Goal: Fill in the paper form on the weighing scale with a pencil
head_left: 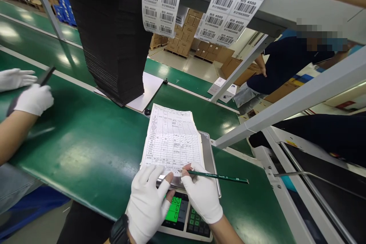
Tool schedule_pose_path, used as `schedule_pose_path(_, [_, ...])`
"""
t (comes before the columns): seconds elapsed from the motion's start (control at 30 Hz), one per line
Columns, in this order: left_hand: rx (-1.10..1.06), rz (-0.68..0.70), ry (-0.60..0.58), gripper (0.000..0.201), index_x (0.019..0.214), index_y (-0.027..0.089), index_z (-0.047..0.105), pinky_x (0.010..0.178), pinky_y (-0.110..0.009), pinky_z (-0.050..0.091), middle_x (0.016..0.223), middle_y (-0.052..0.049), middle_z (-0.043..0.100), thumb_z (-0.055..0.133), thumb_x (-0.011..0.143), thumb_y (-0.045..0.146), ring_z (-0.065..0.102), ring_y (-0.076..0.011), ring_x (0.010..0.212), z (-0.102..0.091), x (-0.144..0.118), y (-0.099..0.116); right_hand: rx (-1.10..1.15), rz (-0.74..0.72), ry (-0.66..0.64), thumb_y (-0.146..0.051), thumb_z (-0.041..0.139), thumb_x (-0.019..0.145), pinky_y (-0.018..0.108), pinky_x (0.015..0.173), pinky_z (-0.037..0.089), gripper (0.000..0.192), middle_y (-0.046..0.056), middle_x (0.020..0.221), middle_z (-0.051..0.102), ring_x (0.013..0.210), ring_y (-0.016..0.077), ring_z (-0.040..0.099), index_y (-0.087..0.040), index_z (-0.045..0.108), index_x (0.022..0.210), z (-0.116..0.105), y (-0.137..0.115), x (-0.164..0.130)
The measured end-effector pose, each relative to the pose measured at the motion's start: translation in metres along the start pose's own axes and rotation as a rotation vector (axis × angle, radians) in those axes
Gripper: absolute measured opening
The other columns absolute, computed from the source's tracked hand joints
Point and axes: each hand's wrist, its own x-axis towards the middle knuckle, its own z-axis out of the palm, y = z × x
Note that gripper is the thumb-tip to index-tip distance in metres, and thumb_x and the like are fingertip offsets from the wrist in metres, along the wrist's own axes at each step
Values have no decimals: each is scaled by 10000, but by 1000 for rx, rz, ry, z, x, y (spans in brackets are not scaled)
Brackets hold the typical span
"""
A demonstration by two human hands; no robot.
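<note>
The paper form (172,141) lies on the steel pan of a small scale (210,152), its lower edge nearest the person and its top hanging past the pan's far rim over the green belt (85,141). The sheet is printed as a grid of small boxes, too fine to read from here.

The right hand (203,194), in a white glove, has its fingers (191,169) pinched round a green pencil (217,175). The tip rests on the bottom rows of the form and the shaft points off to the right. The left hand (148,202), also gloved, lies flat with its fingers (161,183) loosely spread, pressing the sheet's near edge onto the pan. A dark watch (119,230) sits at that wrist.

To write this well, I'd judge the holding hand matters most. The paper overhangs a slick metal pan and would slide under pencil strokes unless pinned close to the line being filled. Light pressure would suit, since the pan may give a little.

Below the hands the scale's green display (174,210) glows. Beyond the form stands a tall stack of black sheets (114,38), with barcode label strips (162,0) hanging overhead. At the left, another worker's gloved hands (31,97) hold a dark strip.
</note>
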Motion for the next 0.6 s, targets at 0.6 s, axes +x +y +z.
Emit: schedule_pose_path(0.6, [5,24,-3,277,1151,228,632,897,-467,448,1180,-88,593,597,878,264,555,-295,1063,1,-2,-3,117,41,-18,-346,505,832,265,588,463,210,10,642,605,593,157,584,-186,580,718,-3,5,3])
